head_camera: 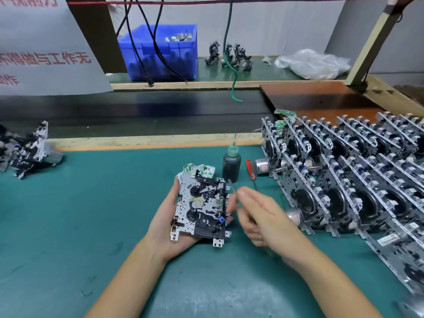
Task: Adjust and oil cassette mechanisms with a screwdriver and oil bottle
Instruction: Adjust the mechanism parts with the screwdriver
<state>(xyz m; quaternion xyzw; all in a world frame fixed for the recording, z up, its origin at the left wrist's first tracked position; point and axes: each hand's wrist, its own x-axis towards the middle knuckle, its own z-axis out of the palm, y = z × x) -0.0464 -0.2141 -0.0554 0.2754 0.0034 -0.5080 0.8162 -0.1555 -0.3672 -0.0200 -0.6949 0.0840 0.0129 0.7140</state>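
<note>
Left hand (167, 223) cradles one cassette mechanism (202, 207) from below, palm under it, fingers curled up round its left edge, thumb side hidden. It sits face up, held just above the green mat (91, 214), near centre.

Right hand (259, 216) pinches a thin tool (232, 187), blurred, likely a small screwdriver or probe; its tip is just at the mechanism's right edge, contact unclear.

Oil bottle (231, 166) stands upright on the mat just beyond the mechanism, needle nozzle up. Red-handled screwdriver (251, 172) lies right of the bottle, untouched. Rows of more mechanisms (344, 180) are stacked leaning at right; a loose pile (27, 150) sits far left.

Handling, judged: the mechanism looks light, a stiff stamped metal plate with sharp tabs and small plastic levers, springs and reels on top, probably fragile. Best held by the plate edges or from underneath, as now, off the moving parts. The oil bottle looks like soft squeezable plastic, possibly slick; grip mid-body, gently, to avoid overdosing. The needle tip probably bends easily.
</note>
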